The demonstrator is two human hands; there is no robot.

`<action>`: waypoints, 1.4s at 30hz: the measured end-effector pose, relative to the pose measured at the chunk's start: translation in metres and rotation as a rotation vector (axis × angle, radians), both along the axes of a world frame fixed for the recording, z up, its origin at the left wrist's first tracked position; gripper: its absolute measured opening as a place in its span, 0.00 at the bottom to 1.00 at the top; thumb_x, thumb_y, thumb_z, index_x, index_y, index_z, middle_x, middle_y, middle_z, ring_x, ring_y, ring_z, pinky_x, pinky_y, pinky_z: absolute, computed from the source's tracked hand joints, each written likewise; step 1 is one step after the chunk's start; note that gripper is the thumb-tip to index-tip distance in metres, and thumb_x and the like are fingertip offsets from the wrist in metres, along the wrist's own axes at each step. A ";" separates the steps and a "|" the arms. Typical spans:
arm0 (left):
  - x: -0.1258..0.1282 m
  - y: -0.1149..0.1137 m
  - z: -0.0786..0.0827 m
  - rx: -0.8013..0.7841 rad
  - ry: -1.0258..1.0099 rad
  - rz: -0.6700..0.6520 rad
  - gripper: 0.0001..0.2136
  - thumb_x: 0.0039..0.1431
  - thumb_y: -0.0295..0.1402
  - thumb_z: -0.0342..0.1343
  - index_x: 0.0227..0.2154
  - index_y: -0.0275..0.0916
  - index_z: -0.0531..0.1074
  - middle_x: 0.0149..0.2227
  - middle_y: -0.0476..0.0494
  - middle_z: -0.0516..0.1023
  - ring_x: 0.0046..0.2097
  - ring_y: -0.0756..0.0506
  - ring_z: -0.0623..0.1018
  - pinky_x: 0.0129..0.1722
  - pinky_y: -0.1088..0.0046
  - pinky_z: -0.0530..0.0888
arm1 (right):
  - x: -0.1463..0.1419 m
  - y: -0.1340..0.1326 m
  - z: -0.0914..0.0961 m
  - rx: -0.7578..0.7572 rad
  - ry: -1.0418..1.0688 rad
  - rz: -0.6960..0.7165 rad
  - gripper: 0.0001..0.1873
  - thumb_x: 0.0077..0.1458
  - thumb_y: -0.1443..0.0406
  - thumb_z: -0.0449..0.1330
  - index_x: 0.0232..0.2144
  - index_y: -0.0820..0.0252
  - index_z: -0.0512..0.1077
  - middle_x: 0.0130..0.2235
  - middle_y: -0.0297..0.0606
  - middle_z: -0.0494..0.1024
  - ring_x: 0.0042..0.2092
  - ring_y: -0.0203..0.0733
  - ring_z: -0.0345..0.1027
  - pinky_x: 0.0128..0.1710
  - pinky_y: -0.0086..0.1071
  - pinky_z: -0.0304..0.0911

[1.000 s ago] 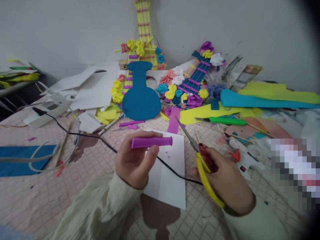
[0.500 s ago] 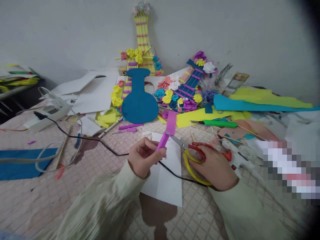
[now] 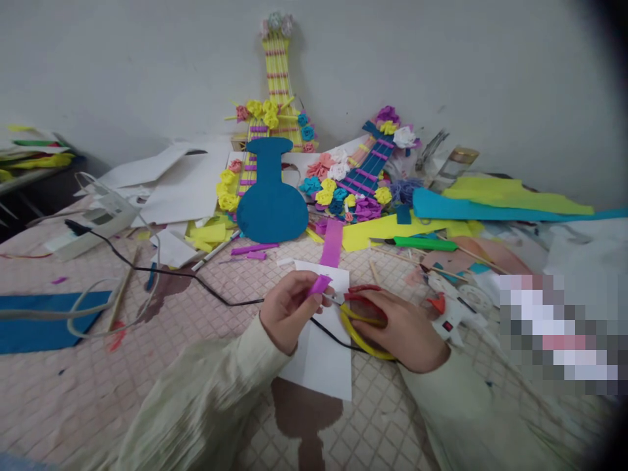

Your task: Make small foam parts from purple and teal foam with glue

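Between its thumb and fingers, my left hand pinches a short rolled piece of purple paper. My right hand grips scissors with red and yellow handles. Their blades point left at the purple piece and are partly hidden by my left fingers. Just beyond my hands, a flat purple paper strip lies with its near end on a folded white sheet. A blue guitar-shaped cutout stands upright behind.
Paper guitars with crepe flowers lean at the back. A black cable crosses the table and the white sheet. On the right are a green-handled cutter and a white glue gun; a blue sheet is at left.
The purple strip is cut through; its far part now lies on the table and sheet. The scissors have moved left and nearer, to the short piece still in my left hand.
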State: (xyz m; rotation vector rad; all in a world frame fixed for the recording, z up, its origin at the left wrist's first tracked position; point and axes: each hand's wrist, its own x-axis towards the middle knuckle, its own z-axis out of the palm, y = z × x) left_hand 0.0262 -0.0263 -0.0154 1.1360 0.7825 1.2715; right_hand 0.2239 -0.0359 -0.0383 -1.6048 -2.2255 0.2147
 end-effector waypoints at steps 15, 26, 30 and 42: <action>0.009 -0.013 0.004 -0.175 0.009 -0.351 0.11 0.49 0.35 0.57 0.35 0.34 0.67 0.26 0.46 0.73 0.19 0.55 0.70 0.15 0.81 0.59 | -0.015 -0.024 0.032 0.117 0.565 0.272 0.18 0.53 0.69 0.51 0.47 0.57 0.67 0.43 0.42 0.71 0.46 0.42 0.65 0.43 0.38 0.65; 0.007 -0.016 0.008 -0.238 -0.013 -0.395 0.10 0.49 0.31 0.57 0.34 0.34 0.68 0.27 0.44 0.73 0.20 0.52 0.74 0.13 0.82 0.63 | -0.013 -0.020 0.028 0.376 0.327 0.349 0.23 0.47 0.75 0.55 0.48 0.59 0.65 0.40 0.43 0.69 0.43 0.44 0.64 0.39 0.41 0.64; 0.007 -0.016 0.007 -0.201 0.003 -0.411 0.08 0.50 0.30 0.55 0.35 0.34 0.68 0.28 0.45 0.73 0.21 0.52 0.74 0.14 0.81 0.65 | -0.014 -0.020 0.031 0.361 0.375 0.368 0.20 0.47 0.75 0.55 0.45 0.61 0.68 0.39 0.43 0.70 0.42 0.43 0.65 0.38 0.39 0.65; 0.006 -0.022 -0.005 0.409 0.603 -0.153 0.11 0.52 0.26 0.50 0.39 0.33 0.68 0.26 0.43 0.76 0.22 0.52 0.73 0.22 0.78 0.70 | -0.018 -0.021 0.029 0.049 0.690 0.087 0.04 0.47 0.69 0.59 0.29 0.58 0.73 0.30 0.35 0.74 0.34 0.36 0.68 0.34 0.31 0.65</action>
